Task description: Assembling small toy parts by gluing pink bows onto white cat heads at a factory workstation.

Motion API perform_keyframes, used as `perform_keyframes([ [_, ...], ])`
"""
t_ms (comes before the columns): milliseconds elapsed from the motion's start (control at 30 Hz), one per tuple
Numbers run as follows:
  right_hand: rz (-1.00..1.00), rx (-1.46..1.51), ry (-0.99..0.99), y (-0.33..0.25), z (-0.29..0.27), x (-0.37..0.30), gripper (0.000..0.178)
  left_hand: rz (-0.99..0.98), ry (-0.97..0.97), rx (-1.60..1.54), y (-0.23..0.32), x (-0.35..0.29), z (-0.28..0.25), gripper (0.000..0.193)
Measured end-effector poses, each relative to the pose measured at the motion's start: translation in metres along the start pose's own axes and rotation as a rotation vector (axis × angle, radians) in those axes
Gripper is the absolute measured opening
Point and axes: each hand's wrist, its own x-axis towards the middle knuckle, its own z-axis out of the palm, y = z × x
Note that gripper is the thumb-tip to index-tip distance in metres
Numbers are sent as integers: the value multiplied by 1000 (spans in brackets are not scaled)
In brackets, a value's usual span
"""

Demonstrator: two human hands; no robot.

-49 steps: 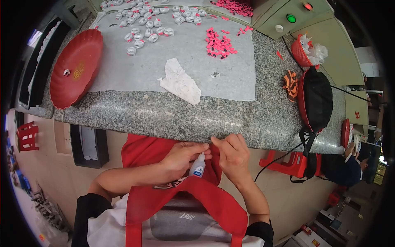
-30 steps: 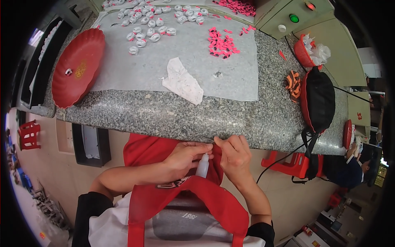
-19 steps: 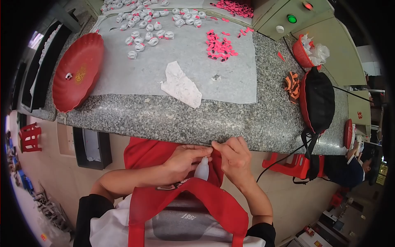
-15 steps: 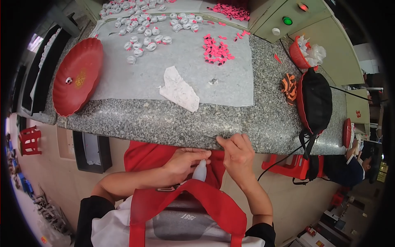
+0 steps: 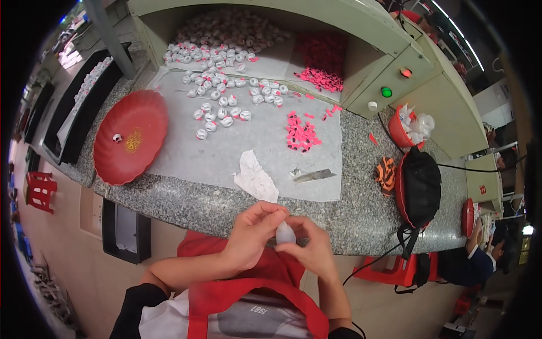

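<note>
A small, whitish, bulb-shaped bottle (image 5: 285, 233) is between my hands, just off the counter's front edge. My left hand (image 5: 251, 233) pinches at its narrow upper end with thumb and forefinger. From the right, my right hand (image 5: 313, 243) grips its side, the thumb low on the bulb. What lies between the fingertips at the tip is too small to make out. Beyond the hands, a flat grey metal blade (image 5: 314, 175) rests on the pale paper sheet (image 5: 186, 158). A crumpled white tissue (image 5: 255, 174) lies left of the blade, near the sheet's front edge.
Many white round pieces with pink spots (image 5: 217, 113) and small pink pieces (image 5: 302, 133) lie farther back. A scalloped red dish (image 5: 116, 161) holds one white piece. At right are an orange-black cloth (image 5: 386, 176), a black bag (image 5: 422, 186) and a red basket (image 5: 399, 127).
My right hand has left the thin dark strip it held at the counter edge and come to the bottle. A blade now lies on the sheet. The view has tilted up.
</note>
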Motion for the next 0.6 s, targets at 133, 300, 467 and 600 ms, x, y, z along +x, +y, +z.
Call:
perform_keyframes([
  [133, -141, -187, 136, -1, 22, 3, 37, 87, 29, 126, 13, 0, 5, 8],
  [300, -117, -43, 178, 4, 6, 0, 33, 998, -134, 590, 103, -20, 8, 13],
  [467, 53, 272, 120, 8, 4, 9, 33, 1121, -170, 330, 123, -93, 85, 10],
  [600, 40, 319, 114, -1, 15, 8, 33, 1233, -90, -12, 121, -107, 113, 13],
])
